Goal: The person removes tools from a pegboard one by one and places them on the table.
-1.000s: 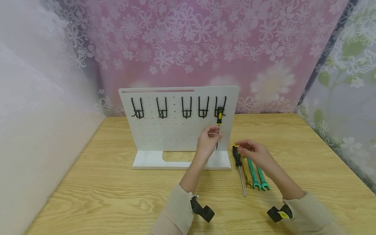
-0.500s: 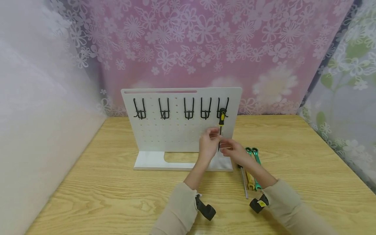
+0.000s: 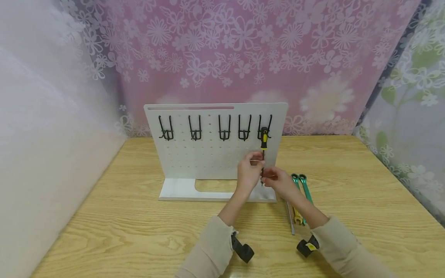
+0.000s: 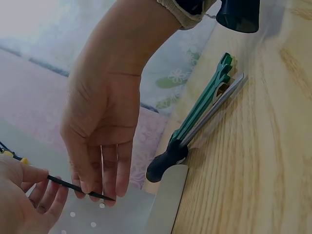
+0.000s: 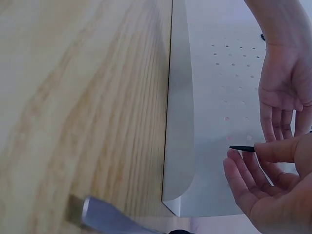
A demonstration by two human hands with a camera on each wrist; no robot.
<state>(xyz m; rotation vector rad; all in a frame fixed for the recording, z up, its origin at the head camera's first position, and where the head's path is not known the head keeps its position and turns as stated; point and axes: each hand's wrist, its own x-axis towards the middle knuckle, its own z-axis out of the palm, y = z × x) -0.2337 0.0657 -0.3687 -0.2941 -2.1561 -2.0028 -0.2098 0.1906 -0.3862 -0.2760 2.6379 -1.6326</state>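
Note:
A small black-and-yellow screwdriver [image 3: 264, 139] stands upright, handle up, in front of the rightmost black hook [image 3: 269, 122] on the white pegboard [image 3: 215, 158]. Whether its handle sits in the hook is hard to tell. My left hand [image 3: 248, 173] pinches the shaft just below the handle. Lower down, near the tip, my right hand [image 3: 281, 184] pinches the same shaft between thumb and fingers. The dark tip [image 5: 239, 148] pokes out past the right fingers in the right wrist view. Part of the shaft is covered by the fingers.
Right of the board's base lie a larger screwdriver [image 4: 168, 159], a yellow wrench [image 3: 298, 218] and green wrenches [image 3: 306, 189], partly behind the right forearm. Several more double hooks [image 3: 224, 129] line the board's upper part. A flowered curtain [image 3: 215, 58] hangs behind the wooden table [image 3: 121, 224].
My right hand has moved left from above the loose tools to the upright screwdriver and now pinches its lower shaft. The left hand stays on the shaft, and the tip sits slightly lower.

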